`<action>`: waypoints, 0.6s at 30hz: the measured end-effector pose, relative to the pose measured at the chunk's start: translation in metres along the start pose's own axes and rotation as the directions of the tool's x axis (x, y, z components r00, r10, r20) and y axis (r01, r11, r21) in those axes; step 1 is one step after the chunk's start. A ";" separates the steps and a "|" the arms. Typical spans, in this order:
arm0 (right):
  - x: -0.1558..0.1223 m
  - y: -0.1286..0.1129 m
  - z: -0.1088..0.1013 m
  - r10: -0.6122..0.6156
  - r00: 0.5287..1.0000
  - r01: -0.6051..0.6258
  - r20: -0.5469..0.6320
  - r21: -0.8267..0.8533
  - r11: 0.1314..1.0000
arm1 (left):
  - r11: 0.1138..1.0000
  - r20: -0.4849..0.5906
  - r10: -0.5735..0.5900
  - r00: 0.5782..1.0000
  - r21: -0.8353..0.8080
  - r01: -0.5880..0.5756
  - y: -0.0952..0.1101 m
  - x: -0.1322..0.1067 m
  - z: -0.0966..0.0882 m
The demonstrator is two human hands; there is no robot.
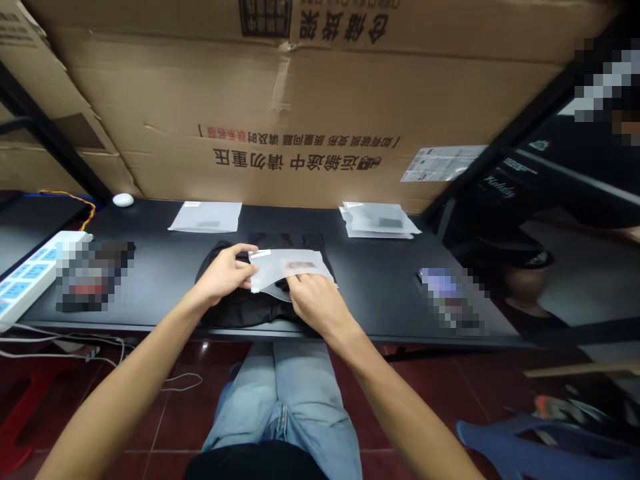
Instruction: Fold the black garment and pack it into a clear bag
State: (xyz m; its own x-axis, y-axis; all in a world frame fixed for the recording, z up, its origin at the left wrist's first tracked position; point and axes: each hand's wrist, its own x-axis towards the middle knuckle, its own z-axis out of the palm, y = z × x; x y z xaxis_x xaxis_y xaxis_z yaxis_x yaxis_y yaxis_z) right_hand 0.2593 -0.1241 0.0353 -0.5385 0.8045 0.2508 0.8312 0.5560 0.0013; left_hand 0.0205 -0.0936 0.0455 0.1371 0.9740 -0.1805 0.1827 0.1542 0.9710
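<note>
A frosted plastic zip bag (270,265) with a small printed patch is held above the black desk. My left hand (225,272) pinches its left end between thumb and fingers. Curled at the bag's near edge, my right hand (316,301) has its fingertips tucked into the opening. Those fingertips are hidden, and I cannot make out what they hold. Dark material shows in the mouth of the bag. Black folded cloth (235,310) lies beneath both hands, close to the desk's front edge.
Frosted bags lie at the back: one flat bag (205,219) left, a small stack (379,221) right. A white power strip (37,273), a white mouse-like object (123,200) and a phone (447,293) sit around. Cardboard (320,93) walls the back. Another person (565,173) is at right.
</note>
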 end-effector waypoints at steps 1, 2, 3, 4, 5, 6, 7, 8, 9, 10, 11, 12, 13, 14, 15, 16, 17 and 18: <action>0.000 0.001 -0.002 0.002 0.999 -0.002 -0.044 0.016 1.000 | 1.000 0.005 0.003 1.000 -0.017 -0.003 0.003 0.002 0.000; -0.001 0.002 -0.005 -0.006 0.994 0.010 -0.108 0.036 0.999 | 0.999 0.010 0.009 1.000 -0.033 -0.008 0.006 0.003 -0.001; -0.002 0.003 -0.008 -0.026 0.982 0.038 -0.187 0.062 0.997 | 0.999 0.015 0.017 1.000 -0.045 -0.016 0.010 0.005 -0.004; -0.003 0.004 -0.012 -0.058 0.961 0.086 -0.272 0.093 0.992 | 0.998 0.018 0.029 0.999 -0.049 -0.028 0.015 0.007 -0.008; -0.005 0.004 -0.015 -0.096 0.931 0.150 -0.353 0.127 0.981 | 0.998 0.018 0.046 0.999 -0.043 -0.045 0.019 0.009 -0.013; -0.007 0.004 -0.018 -0.133 0.895 0.218 -0.425 0.159 0.963 | 0.997 0.012 0.067 0.998 -0.031 -0.067 0.023 0.012 -0.019; -0.009 0.003 -0.021 -0.163 0.859 0.283 -0.485 0.185 0.941 | 0.996 -0.001 0.092 0.996 -0.017 -0.093 0.027 0.015 -0.026; -0.012 0.002 -0.023 -0.187 0.831 0.337 -0.524 0.207 0.918 | 0.993 -0.022 0.120 0.993 -0.004 -0.120 0.031 0.018 -0.033; -0.014 0.000 -0.025 -0.206 0.811 0.380 -0.547 0.225 0.897 | 0.989 -0.051 0.149 0.988 0.006 -0.149 0.034 0.022 -0.040; -0.017 -0.001 -0.026 -0.225 0.798 0.416 -0.559 0.241 0.877 | 0.984 -0.094 0.178 0.980 0.008 -0.178 0.037 0.026 -0.047; -0.018 -0.003 -0.026 -0.245 0.789 0.450 -0.564 0.258 0.855 | 0.978 -0.144 0.206 0.968 0.006 -0.207 0.040 0.031 -0.056; -0.019 -0.003 -0.026 -0.267 0.781 0.483 -0.564 0.275 0.831 | 0.972 -0.196 0.231 0.953 0.007 -0.235 0.041 0.035 -0.064; -0.019 -0.002 -0.024 -0.287 0.772 0.515 -0.567 0.295 0.805 | 0.966 -0.248 0.253 0.935 0.011 -0.259 0.042 0.040 -0.074; -0.018 0.001 -0.022 -0.296 0.761 0.542 -0.577 0.314 0.780 | 0.961 -0.298 0.269 0.916 0.016 -0.277 0.042 0.045 -0.085; -0.016 0.005 -0.019 -0.294 0.751 0.559 -0.591 0.331 0.761 | 0.958 -0.345 0.277 0.897 0.024 -0.286 0.041 0.050 -0.096; -0.014 0.011 -0.016 -0.283 0.745 0.565 -0.604 0.345 0.749 | 0.958 -0.394 0.275 0.877 0.033 -0.286 0.039 0.055 -0.108; -0.012 0.018 -0.011 -0.264 0.743 0.562 -0.615 0.359 0.745 | 0.961 -0.443 0.261 0.858 0.039 -0.272 0.036 0.059 -0.120; -0.011 0.026 -0.006 -0.241 0.747 0.550 -0.620 0.372 0.748 | 0.968 -0.491 0.238 0.838 0.050 -0.246 0.033 0.064 -0.132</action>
State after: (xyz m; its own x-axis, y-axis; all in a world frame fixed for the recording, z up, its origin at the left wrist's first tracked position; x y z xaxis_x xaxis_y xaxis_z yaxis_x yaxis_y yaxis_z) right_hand 0.2875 -0.1201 0.0385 -0.5163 0.3371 0.7873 0.2739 0.9360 -0.2211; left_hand -0.0933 -0.0044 0.0869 -0.3197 0.9344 0.1574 0.1914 -0.0990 0.9765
